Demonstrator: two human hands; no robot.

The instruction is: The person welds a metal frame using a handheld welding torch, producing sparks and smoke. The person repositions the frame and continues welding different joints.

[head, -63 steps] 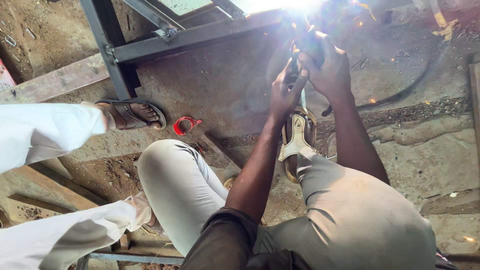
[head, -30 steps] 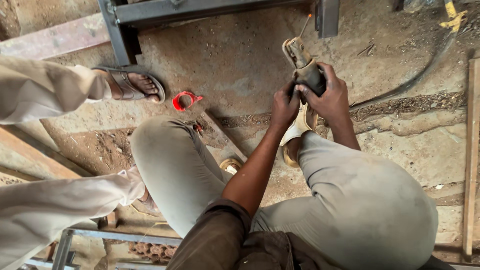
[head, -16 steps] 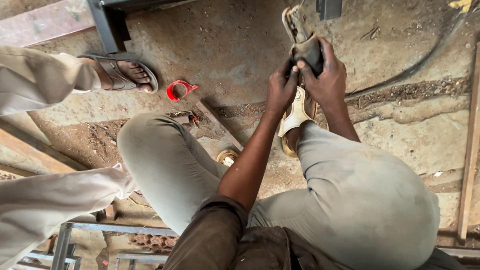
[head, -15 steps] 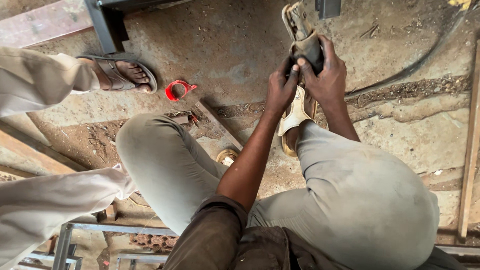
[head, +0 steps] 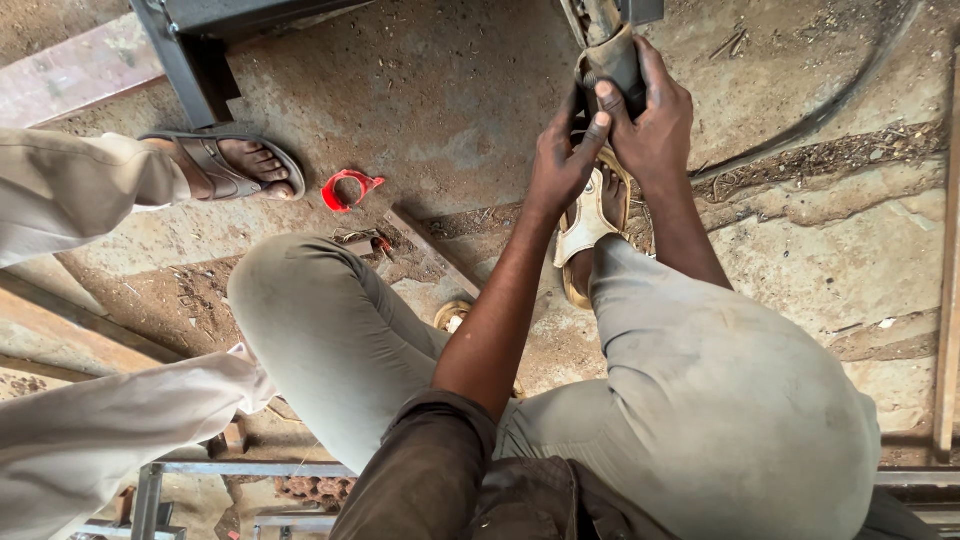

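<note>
Ground: bare dirt-and-concrete floor (head: 430, 120), rough, strewn with rust scale and debris; looks like an outdoor or open-shed metal shop. Dark steel frame post (head: 185, 55) stands far left, another light metal frame (head: 150, 495) lies at the near edge. A black cable (head: 840, 100) curves across the far right, probably the tool's lead.

Person squats, knees wide, which puts both arms between the legs and keeps the work low and steady. A co-worker's trouser leg and sandalled foot (head: 235, 165) sit at far left, well apart from the hands.

Both hands are stacked at far centre: right hand (head: 655, 125) wrapped round the dark tool handle (head: 612, 60), left hand (head: 560, 165) clenched on it from below, thumb pressed up against it. Two-hand grip reads as bracing. Tool tip runs out of frame, can't tell what it meets.

The person's own tan sandal (head: 590, 215) is just beneath the hands. Red plastic clip (head: 345, 188) lies loose on the floor near the co-worker's foot.
</note>
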